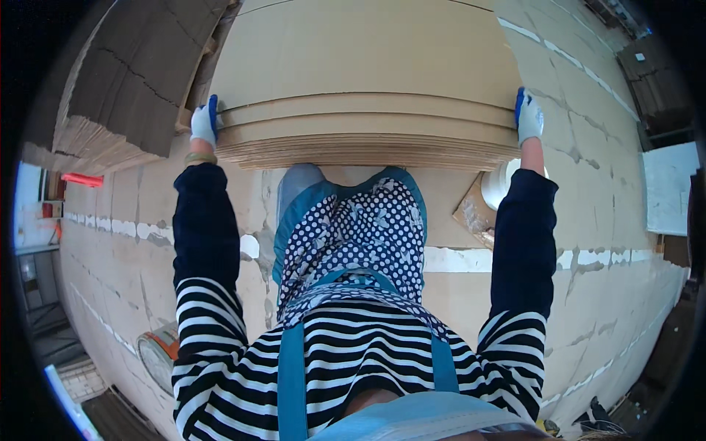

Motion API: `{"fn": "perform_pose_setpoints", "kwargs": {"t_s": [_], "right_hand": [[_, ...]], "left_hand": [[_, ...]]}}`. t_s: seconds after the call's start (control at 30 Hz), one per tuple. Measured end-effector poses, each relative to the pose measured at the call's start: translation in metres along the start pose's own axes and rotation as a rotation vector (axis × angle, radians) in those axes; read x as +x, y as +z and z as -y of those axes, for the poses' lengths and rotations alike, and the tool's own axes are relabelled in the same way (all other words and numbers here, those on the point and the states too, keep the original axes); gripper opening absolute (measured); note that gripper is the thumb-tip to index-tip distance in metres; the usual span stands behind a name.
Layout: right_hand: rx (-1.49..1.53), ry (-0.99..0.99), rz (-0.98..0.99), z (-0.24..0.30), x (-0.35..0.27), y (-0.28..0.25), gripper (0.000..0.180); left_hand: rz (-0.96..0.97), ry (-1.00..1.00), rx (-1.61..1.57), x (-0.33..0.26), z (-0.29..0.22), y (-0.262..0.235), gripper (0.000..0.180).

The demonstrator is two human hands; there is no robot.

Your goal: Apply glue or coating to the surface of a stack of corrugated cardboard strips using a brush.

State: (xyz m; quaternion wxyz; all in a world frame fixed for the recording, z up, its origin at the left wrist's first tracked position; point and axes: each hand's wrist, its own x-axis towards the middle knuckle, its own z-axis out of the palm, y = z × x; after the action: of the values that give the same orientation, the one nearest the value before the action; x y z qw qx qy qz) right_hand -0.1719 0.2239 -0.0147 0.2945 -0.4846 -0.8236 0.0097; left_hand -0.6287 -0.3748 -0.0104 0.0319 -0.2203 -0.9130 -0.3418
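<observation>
A stack of flat brown cardboard sheets lies in front of me, its upper sheets stepped back from the near edge. My left hand, in a white glove with a blue palm, is closed on the left edge of the upper sheets. On the opposite edge, my right hand grips in a matching glove. Both arms reach out nearly straight, and the fingertips are partly hidden. The lower sheets form a tight pile right before my legs.
Another tall cardboard stack stands at the far left. Beside my right forearm are a white bucket and a cardboard piece. A round container sits on the floor at left. A white panel stands far right.
</observation>
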Motion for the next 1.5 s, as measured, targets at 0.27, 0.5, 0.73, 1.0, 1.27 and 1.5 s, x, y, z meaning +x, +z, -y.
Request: {"fn": "perform_pose_setpoints", "kwargs": {"t_s": [0.27,0.5,0.73,1.0,1.27,1.5], "right_hand": [[0.174,0.156,0.065,0.022,-0.019,-0.006,0.036],[0.278,0.155,0.101,0.044,-0.026,-0.023,0.033],[0.195,0.195,0.129,0.046,-0.041,-0.033,0.036],[0.133,0.075,0.119,0.026,-0.028,-0.022,0.039],[-0.31,-0.531,0.228,-0.024,-0.072,-0.067,0.051],[0.21,0.264,0.44,0.043,-0.051,-0.137,0.036]], "left_hand": [[-0.43,-0.268,0.323,-0.036,-0.047,0.021,0.043],[-0.244,-0.23,0.129,-0.035,-0.039,-0.009,0.045],[-0.319,-0.347,0.085,-0.053,-0.034,-0.005,0.051],[-0.288,-0.03,0.029,-0.042,0.017,-0.016,0.048],[0.103,-0.472,-0.244,-0.094,-0.015,-0.057,0.046],[0.214,-0.318,0.124,-0.072,-0.041,-0.096,0.046]]}}
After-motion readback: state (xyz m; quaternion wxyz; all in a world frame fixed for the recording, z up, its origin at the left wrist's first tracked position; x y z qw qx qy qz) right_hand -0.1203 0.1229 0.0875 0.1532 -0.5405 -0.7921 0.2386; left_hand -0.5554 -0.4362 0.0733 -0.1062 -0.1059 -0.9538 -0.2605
